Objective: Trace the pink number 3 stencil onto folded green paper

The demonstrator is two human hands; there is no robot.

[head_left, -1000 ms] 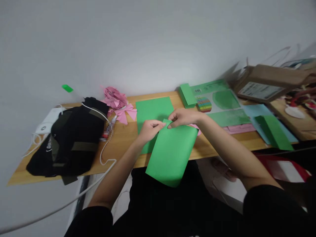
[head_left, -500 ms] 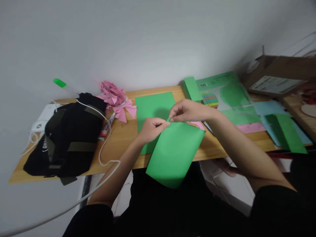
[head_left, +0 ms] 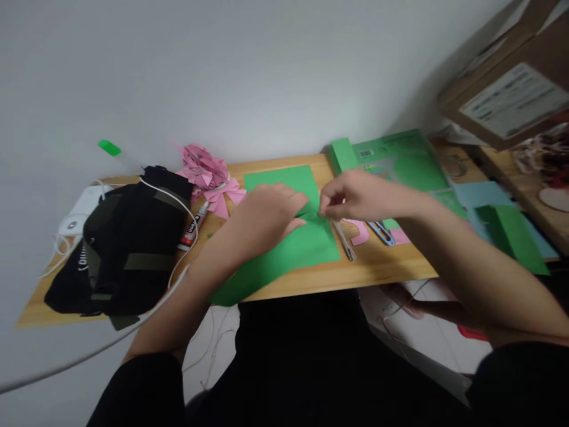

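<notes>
Sheets [head_left: 242, 283], 2 grn: 1 in L hand [head_left: 269, 214], R hand [head_left: 349, 194] near.

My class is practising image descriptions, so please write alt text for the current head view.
Left hand and right hand hold a green sheet over a second sheet on a wooden table. Black bag and pink paper lie left, a cardboard box right.

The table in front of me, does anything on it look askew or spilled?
Yes: the cardboard box at far right looks tilted, and the black bag has a strap drooping past the table edge. No spill shows.
</notes>
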